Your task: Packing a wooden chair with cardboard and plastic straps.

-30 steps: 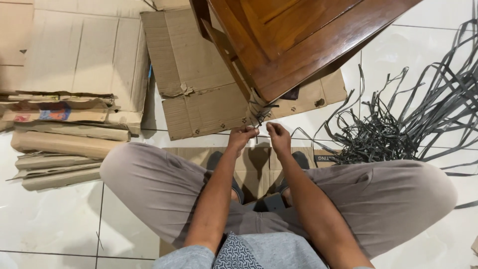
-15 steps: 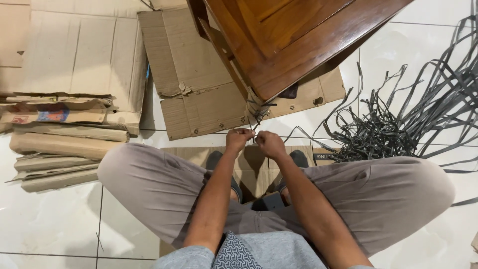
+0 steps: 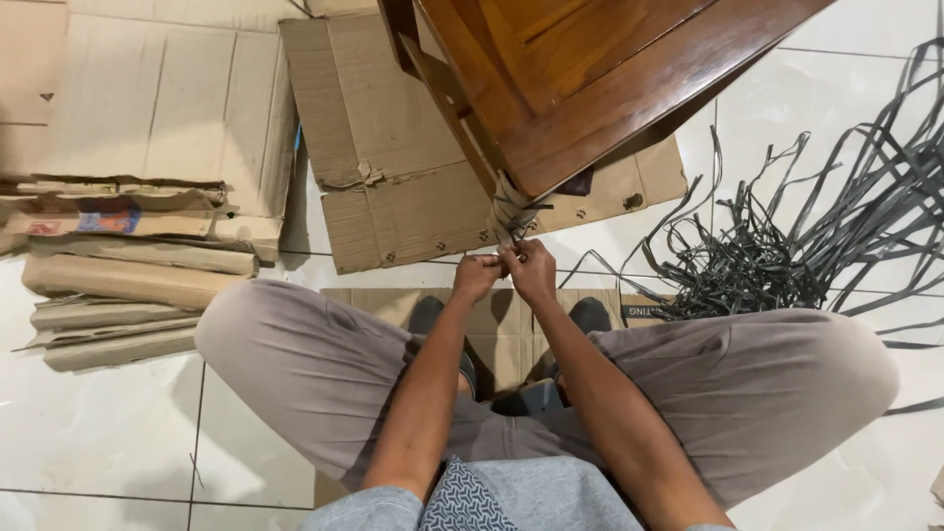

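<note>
Near the middle of the frame, a pale binding [image 3: 508, 210] is being worked on at the lower corner of a brown wooden furniture piece [image 3: 590, 79] that fills the upper centre. The left hand [image 3: 477, 277] and the right hand [image 3: 532, 270] are being held close together just below that corner, fingers pinched shut on thin dark strip ends at the binding; exactly how much is gripped cannot be told. Several turns are already wound around the wooden leg, so the wrapping is judged to be well along, with the ends still being tightened or tied off. A large tangle of dark strips [image 3: 787, 256] is lying on the white tiled floor [image 3: 98, 433] at the right. Flattened cardboard [image 3: 393, 147] is spread under the furniture, and more folded cardboard sheets [image 3: 128, 265] are stacked at the left.
</note>
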